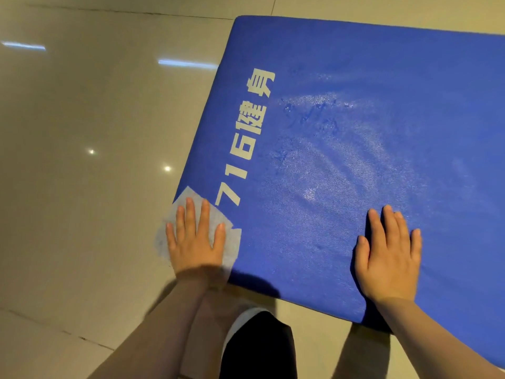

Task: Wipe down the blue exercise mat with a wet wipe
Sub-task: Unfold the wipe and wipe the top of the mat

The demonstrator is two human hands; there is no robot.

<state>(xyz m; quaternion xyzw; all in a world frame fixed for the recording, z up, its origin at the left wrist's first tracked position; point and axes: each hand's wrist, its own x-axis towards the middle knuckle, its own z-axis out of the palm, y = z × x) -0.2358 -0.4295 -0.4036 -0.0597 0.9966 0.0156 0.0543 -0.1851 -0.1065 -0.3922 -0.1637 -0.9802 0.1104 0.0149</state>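
Head view: we press the thin white wet wipe (191,231) flat under our left hand (195,242), fingers straight, at the lower-left corner of the blue foam exercise mat (355,119), while our right hand (388,258) lies flat at lower right, likely steadying it.

Overhead indoor light, moderately bright and warm in tone. The glossy tiled floor (82,160) mirrors it as two streaks of glare in the upper left of the frame and two small bright spots at centre left. The blue mat (382,105) carries a pale wet sheen across its middle, with curved streaks catching the light. My left hand (195,239) and right hand (389,255) cast soft dark shadows toward the lower edge of the frame, falling on my wrists and on the mat's near border. Focus is slightly soft throughout. Wide-angle distortion skews the mat's edges.
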